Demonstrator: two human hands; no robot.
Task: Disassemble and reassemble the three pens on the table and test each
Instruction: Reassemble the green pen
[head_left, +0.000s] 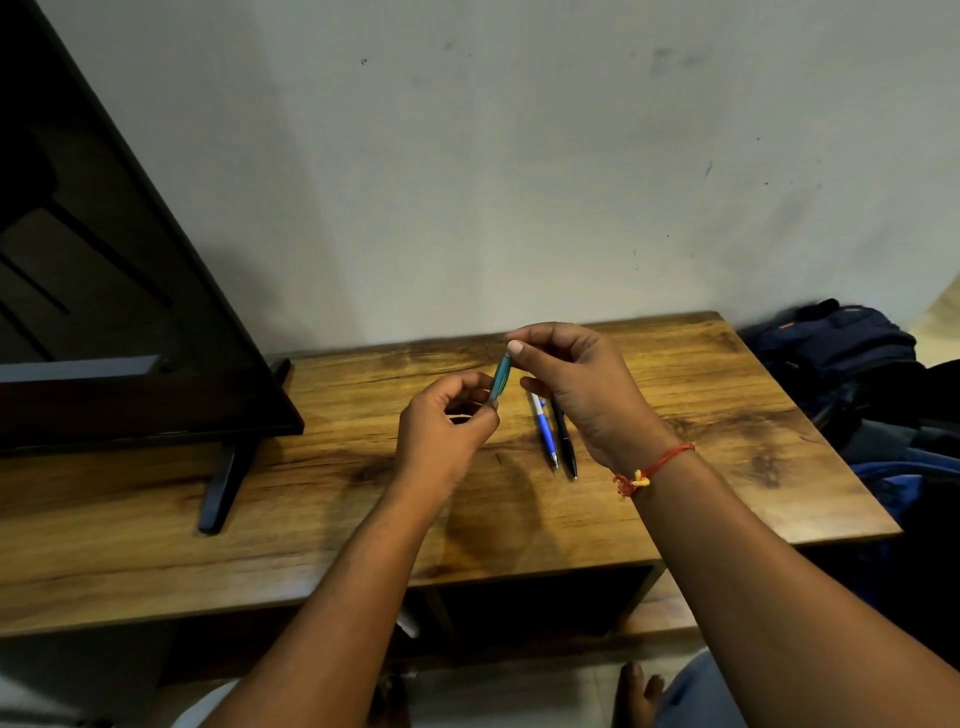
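While the left hand (447, 431) curls its fingers round the lower end of the teal pen (500, 376), the right hand (582, 384) pinches the upper end between thumb and forefinger, its other fingers loosely bent; the pen is held tilted above the table (727, 415), clear of the wood and the other pens; a blue pen (544, 428) and a black pen (563, 434) lie side by side on the table just beneath the right hand, tips toward the person; any print on the three pens is too small to read; a red thread (660, 465) circles the right wrist; a TV (104, 312) stands at left; bags (841, 353) lie at right
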